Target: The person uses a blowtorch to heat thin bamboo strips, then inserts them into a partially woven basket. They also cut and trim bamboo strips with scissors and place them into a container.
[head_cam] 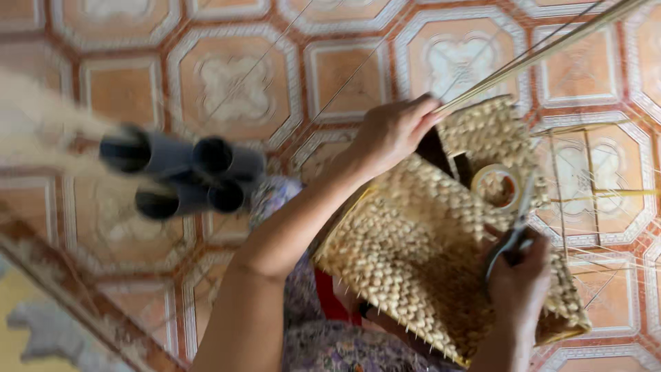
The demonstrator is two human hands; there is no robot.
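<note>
While your left hand (394, 131) pinches thin straws (551, 47) at the basket's (406, 248) twelve o'clock edge, your right hand (518, 279) grips scissors (513, 231) at its three o'clock

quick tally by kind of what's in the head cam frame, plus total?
Woven straw basket: 1
Scissors, in the right hand: 1
Tape roll: 1
Dark grey tubes: 4
Bundle of thin reed strands, pinched by the left hand: 1
Thin stick frame on the tiled floor: 1
Total: 9
</note>
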